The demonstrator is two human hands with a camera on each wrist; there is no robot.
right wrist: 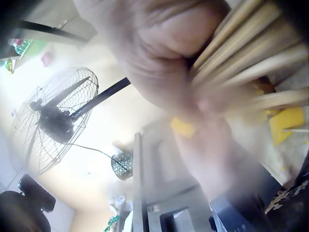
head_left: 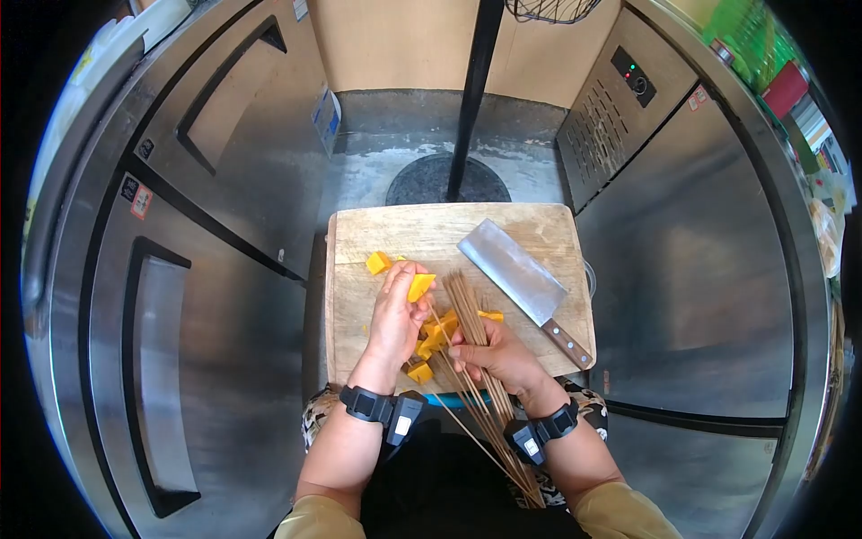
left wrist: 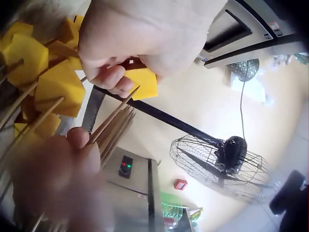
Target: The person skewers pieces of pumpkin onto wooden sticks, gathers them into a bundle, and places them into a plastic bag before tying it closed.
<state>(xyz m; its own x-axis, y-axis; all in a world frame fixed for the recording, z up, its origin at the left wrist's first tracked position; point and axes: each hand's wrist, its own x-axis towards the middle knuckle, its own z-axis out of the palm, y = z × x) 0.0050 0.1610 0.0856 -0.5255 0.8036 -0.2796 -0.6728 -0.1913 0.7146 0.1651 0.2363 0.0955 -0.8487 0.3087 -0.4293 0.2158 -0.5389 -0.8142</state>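
Note:
My left hand (head_left: 393, 323) pinches a yellow chunk (head_left: 420, 287) of firm food over the cutting board (head_left: 404, 229). In my right hand (head_left: 505, 361) is a bundle of thin wooden skewers (head_left: 462, 301), their lower ends running down toward my lap. One skewer (left wrist: 114, 112) is pinched between the right thumb and finger, its pointed tip right at the chunk's face in the left wrist view. Several more yellow chunks (left wrist: 63, 87) lie below the hands, some with skewers stuck in them. A single yellow piece (head_left: 378, 262) sits farther left on the board.
A cleaver (head_left: 512, 269) lies on the board's right side, its wooden handle toward the near right corner. Steel cabinets (head_left: 691, 242) stand close on both sides. Beyond the board rises a fan's black pole (head_left: 471, 108) on a round base (head_left: 413, 182).

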